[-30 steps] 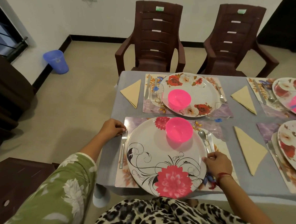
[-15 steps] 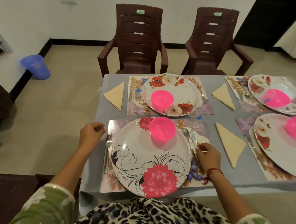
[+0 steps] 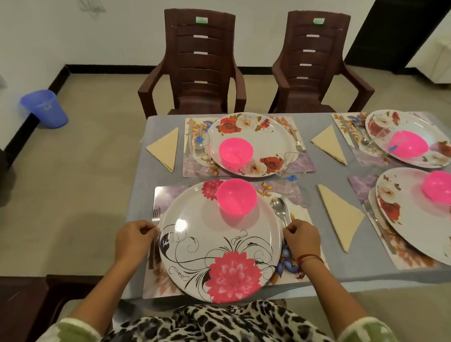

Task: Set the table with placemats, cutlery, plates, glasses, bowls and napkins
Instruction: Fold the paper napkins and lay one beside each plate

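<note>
Straightening cutlery at the nearest setting, judging by where the hands are. Left hand (image 3: 134, 240) has its fingers curled, grip pinching the fork (image 3: 156, 215) at the neck. The fork lies on the placemat (image 3: 165, 194), just left of the big flowered plate (image 3: 215, 238) and almost touching its rim. Right hand (image 3: 302, 239) is also curled, grip closed on the handle of the spoon (image 3: 279, 207) just right of the plate. A second thin piece lies beside the spoon, maybe a knife; can't tell if the fingers hold that too. Pink bowl (image 3: 236, 196) sits on the far part of the plate, not centred. Folded napkin (image 3: 339, 216) lies further right on the grey bench (image 3: 146, 166), apart from the hand. The other three settings look complete.

Risks: both hands work right against the plate rim, so a knuckle bump could shove the plate. Its near rim is already close to the bench's near edge, so a pull toward the body could tip it off. A jolt could also slide the light bowl on the glossy plate. Pushing the fork sideways could wedge it under the rim. Something clear with a blue sticker stands just beyond the spoon, probably a glass and hard to see; sliding the spoon forward could knock it. Dragging either piece could skew the placemat.
</note>
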A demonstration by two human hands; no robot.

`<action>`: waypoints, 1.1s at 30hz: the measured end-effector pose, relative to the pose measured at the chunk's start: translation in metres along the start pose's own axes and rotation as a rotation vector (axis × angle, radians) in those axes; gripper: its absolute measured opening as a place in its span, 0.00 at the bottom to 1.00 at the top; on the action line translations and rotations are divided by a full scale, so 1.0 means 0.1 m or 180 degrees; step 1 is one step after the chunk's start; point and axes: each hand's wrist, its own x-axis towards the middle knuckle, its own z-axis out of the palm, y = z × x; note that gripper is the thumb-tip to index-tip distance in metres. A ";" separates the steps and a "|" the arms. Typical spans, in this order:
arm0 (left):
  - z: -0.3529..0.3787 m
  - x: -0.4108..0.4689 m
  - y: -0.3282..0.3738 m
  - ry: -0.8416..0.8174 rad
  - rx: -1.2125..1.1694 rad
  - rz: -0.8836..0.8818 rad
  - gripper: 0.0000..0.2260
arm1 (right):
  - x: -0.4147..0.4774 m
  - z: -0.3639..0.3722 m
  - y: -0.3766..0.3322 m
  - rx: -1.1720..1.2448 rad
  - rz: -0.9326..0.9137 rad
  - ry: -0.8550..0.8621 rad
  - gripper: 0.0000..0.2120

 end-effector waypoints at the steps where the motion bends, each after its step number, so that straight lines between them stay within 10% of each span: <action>1: 0.01 -0.02 0.00 -0.0036 0.0059 -0.0001 0.03 | 0.00 0.01 0.01 0.0008 0.0004 -0.0002 0.07; 33: 0.10 -0.02 0.09 -0.0190 0.0031 -0.0470 0.07 | -0.08 -0.18 -0.02 0.0404 -0.0227 0.0506 0.06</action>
